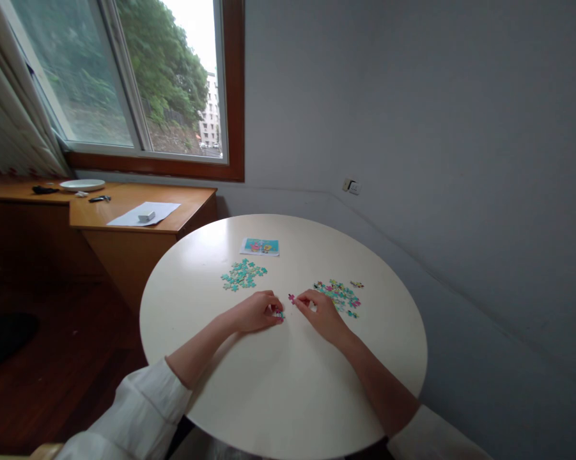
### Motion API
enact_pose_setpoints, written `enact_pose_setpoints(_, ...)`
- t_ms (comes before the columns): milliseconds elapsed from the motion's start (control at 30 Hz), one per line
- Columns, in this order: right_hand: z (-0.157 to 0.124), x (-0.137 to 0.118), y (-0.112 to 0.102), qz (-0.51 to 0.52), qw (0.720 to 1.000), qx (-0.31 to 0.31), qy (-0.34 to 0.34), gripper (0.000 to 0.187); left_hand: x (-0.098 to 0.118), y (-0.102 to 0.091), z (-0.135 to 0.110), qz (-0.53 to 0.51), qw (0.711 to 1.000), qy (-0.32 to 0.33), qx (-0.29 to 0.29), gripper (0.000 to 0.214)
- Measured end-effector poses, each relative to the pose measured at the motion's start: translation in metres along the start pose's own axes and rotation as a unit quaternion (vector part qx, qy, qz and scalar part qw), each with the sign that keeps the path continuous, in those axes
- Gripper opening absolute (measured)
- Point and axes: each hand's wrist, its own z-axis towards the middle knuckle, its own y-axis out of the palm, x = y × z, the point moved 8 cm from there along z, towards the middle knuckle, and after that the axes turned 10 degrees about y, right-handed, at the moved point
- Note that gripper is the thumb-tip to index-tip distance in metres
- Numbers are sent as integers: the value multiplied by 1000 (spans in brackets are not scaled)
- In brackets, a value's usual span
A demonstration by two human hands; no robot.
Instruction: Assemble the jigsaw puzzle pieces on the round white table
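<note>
On the round white table, my left hand is closed around some joined puzzle pieces in pink and teal, mostly hidden under its fingers. A small dark pink puzzle piece is pinched at the fingertips of my right hand, a little apart from the left hand's pieces. Just beyond the right hand lies a loose pile of mixed-colour puzzle pieces. Another pile, of mostly teal puzzle pieces, lies beyond the left hand. Farther back is a picture card with cartoon figures on blue.
A wooden desk stands at the back left, bearing a white plate, a sheet of paper and a small white box. Behind the table are a grey wall with a socket and a wood-framed window.
</note>
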Motion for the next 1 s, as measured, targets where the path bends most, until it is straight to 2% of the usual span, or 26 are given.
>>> enact_pose_setpoints(267,1,8,-3,68,996,5,53,18,1,-2,1,10,1000,3,10,16)
enact_pose_setpoints(467,1,13,-1,106,992,0,73,18,0,-8,2,12,999,-20,36,16)
enact_pose_setpoints(667,3,25,3,179,978,-1,110,20,-4,-9,2,22,999,-23,39,17)
enact_pose_setpoints(800,4,28,3,221,968,-1,117,25,-4,-9,2,25,999,-27,34,18)
enact_pose_setpoints(1000,3,25,4,225,966,-16,123,27,-3,-10,1,19,999,-33,36,19)
